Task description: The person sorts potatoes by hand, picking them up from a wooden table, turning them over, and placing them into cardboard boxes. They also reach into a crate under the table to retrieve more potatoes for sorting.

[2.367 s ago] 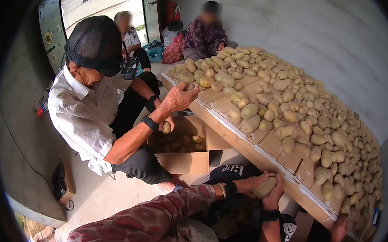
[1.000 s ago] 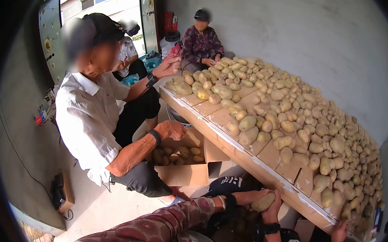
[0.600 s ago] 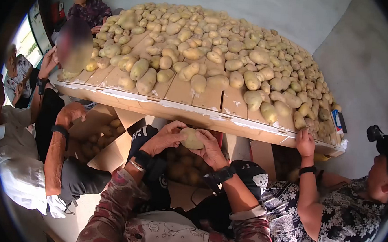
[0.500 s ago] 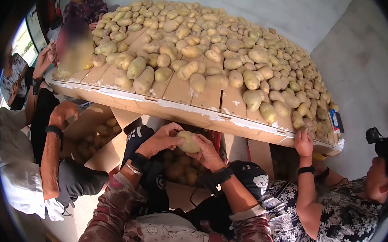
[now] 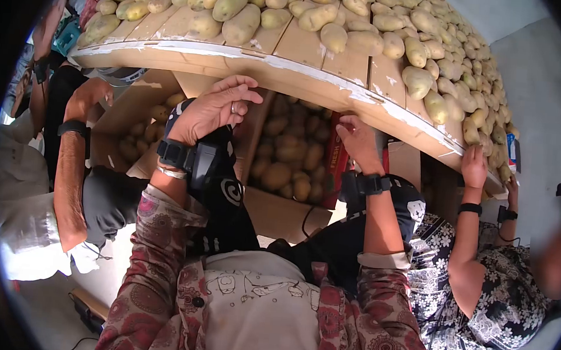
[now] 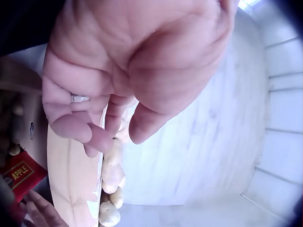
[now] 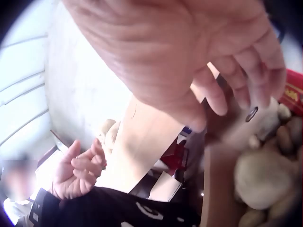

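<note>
My left hand [image 5: 215,110], a ring on one finger, hovers at the table's front edge with nothing in it, its fingers loosely bent. Across from it, my right hand [image 5: 361,143] is also without a hold, beside the red printed side [image 5: 337,159] of a carton. Between and below the hands, the cardboard box [image 5: 278,214] contains several potatoes [image 5: 289,148]. In the right wrist view a big pale potato [image 7: 264,179] shows below the relaxed fingers. The left wrist view shows the left palm [image 6: 137,61] and bent fingers.
Many potatoes [image 5: 423,84] cover the cardboard-topped table [image 5: 303,43], whose taped edge [image 5: 339,85] crosses in front of me. Another box of potatoes [image 5: 141,133] stands at left. People sit close on both sides, one in a floral shirt [image 5: 512,302] at right.
Both hands held a potato together half a second ago; they have let it go and moved apart. The head view has turned from the left to the front and tipped down.
</note>
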The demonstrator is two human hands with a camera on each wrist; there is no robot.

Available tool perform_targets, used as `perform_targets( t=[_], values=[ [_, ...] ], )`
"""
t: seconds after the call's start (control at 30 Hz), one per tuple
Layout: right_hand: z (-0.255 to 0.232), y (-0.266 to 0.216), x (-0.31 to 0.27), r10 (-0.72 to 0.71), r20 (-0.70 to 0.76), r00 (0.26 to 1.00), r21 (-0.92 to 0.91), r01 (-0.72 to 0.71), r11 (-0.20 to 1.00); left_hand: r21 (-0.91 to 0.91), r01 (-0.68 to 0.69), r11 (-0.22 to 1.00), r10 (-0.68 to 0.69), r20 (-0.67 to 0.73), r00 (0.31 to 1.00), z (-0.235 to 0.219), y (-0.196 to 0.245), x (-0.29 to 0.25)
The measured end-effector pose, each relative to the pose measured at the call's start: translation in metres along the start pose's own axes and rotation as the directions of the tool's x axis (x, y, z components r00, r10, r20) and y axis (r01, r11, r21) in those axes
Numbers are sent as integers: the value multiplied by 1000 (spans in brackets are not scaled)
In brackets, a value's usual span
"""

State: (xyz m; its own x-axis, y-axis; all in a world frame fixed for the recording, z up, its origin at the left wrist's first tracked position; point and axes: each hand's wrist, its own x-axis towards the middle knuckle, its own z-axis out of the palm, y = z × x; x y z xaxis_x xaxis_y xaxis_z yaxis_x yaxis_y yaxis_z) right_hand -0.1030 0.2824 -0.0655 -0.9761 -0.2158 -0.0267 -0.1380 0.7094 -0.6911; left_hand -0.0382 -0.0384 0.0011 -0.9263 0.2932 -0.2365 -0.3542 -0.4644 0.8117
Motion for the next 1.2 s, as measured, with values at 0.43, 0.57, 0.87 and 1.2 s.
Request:
perform_targets(
  t=[0.43,0.57,0.87,1.2],
  values=[
    [-8,-8,-3,-112,7,994,77,111,991,51,0,999,0,5,1000,-8,2,-3],
    [0,-24,0,-150,37,988,37,149,988,0,0,1000,0,-1,1000,2,2,-2],
    [12,-62,19,-254,-264,931,367,340,866,131,109,985,-109,-13,994,15,-4,7],
    [-23,-122,146,-449,-253,857,-471,296,831,192,92,977,-121,143,982,20,-20,17]
  ],
)
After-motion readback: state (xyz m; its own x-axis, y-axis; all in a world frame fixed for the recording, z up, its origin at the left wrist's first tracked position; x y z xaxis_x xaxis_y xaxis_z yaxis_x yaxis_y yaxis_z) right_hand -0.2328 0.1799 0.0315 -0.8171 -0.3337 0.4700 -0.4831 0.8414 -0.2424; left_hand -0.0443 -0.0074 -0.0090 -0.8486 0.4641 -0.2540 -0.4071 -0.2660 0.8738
